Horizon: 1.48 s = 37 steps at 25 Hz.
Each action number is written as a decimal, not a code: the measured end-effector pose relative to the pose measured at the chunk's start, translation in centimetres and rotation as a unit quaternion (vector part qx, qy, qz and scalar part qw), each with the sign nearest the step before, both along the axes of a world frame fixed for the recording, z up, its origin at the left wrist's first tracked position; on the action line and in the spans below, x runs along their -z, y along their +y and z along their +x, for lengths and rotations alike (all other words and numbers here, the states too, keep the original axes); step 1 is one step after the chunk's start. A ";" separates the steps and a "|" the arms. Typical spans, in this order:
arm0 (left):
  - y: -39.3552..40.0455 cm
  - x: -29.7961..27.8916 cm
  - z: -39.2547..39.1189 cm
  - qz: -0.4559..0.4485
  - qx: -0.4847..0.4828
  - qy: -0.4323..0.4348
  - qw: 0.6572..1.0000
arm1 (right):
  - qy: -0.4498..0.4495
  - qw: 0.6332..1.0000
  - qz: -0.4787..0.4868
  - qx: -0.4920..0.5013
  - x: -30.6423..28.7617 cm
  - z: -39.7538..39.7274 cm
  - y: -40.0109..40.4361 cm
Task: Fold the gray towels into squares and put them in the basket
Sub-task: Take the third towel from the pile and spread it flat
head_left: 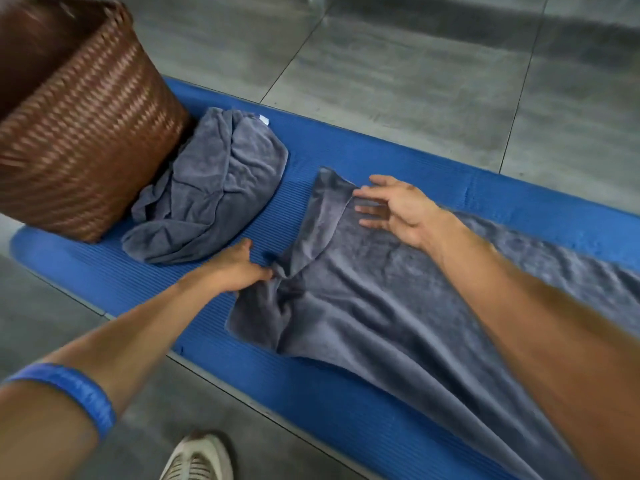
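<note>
From the head camera, looking down, a long blue mat (346, 161) lies on the gray floor (433, 64). I will tell where things are from the brown woven basket (79, 133), which stands on the far left end of the mat.

Right against the basket lies a crumpled gray towel (211, 192). It is touching the basket's side and is not folded yet.

Further from the basket, past a strip of bare mat, lies the spread gray towel (381, 289). It is long, and its long way runs along the mat, away from the basket and toward the near right. The end that faces the basket is messy: one corner is flipped over and the edge is bunched.

The left hand (242, 268) is the hand nearer the basket. Its fingers pinch the bunched edge of the spread towel at the near corner. The right hand (391, 206) is at the far corner of that same end, over the flipped corner. Its fingers are spread and loose, and they hold nothing. I cannot tell if it touches the cloth.

So both hands are at the basket end of the towel, one at each corner. I think that end needs pulling flat first, then folding along the long way.

A blue band (76, 389) is on the left arm, and a pale shoe (201, 459) shows on the floor.
</note>
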<state>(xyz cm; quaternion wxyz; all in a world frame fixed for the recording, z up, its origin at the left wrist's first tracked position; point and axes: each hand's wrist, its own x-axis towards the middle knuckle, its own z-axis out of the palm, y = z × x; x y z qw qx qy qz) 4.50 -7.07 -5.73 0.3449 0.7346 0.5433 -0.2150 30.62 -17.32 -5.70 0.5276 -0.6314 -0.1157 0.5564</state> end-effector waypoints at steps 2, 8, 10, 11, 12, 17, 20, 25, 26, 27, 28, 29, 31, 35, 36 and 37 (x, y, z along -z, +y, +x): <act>1.1 -1.8 -0.5 0.019 0.104 0.095 0.990 | -0.093 0.991 -0.053 -0.076 0.3 -0.5 -1.1; 0.3 -10.4 1.7 0.003 0.275 0.104 0.956 | -0.176 0.965 -0.084 -0.176 -2.3 -1.2 -5.4; -0.2 -11.0 1.8 0.003 0.289 0.096 0.953 | -0.232 0.943 -0.073 -0.229 -4.7 -2.0 -6.1; -0.3 -10.5 1.9 0.009 0.295 0.090 0.951 | -0.262 0.926 -0.070 -0.263 -5.9 -2.4 -6.4; -0.4 -9.5 2.0 0.013 0.294 0.078 0.953 | -0.304 0.900 -0.070 -0.305 -7.2 -2.8 -6.7; -1.2 -2.0 1.9 0.058 0.242 -0.065 0.966 | -0.496 0.709 -0.099 -0.491 -11.1 -6.5 -7.6; -3.0 2.9 -0.6 0.119 0.216 -0.108 0.963 | -0.509 0.664 -0.089 -0.540 -7.3 -11.0 -8.2; -3.0 6.0 -3.1 0.137 0.125 -0.156 0.970 | -0.524 0.607 -0.123 -0.584 2.7 -19.7 -10.1; -3.1 5.9 -3.3 0.141 0.127 -0.159 0.969 | -0.551 0.606 -0.124 -0.560 4.1 -20.9 -10.6; -3.3 5.8 -3.4 0.155 0.132 -0.152 0.967 | -0.581 0.601 -0.125 -0.534 5.2 -21.7 -10.9; -3.7 5.8 -3.5 0.172 0.140 -0.130 0.966 | -0.603 0.593 -0.127 -0.518 5.9 -22.4 -10.9; -4.2 5.8 -3.5 0.185 0.149 -0.097 0.967 | -0.619 0.593 -0.129 -0.499 6.6 -22.9 -10.9; -5.1 6.0 -3.6 0.204 0.144 -0.055 0.967 | -0.626 0.613 -0.127 -0.465 7.3 -23.3 -10.5; -5.8 6.3 -3.5 0.228 0.132 -0.059 0.963 | -0.651 0.593 -0.111 -0.460 7.3 -23.7 -9.9; -5.8 6.3 -3.5 0.231 0.134 -0.061 0.962 | -0.656 0.578 -0.099 -0.474 7.2 -23.9 -10.0; -5.8 6.1 -3.6 0.231 0.134 -0.062 0.962 | -0.660 0.569 -0.090 -0.482 7.1 -24.0 -10.1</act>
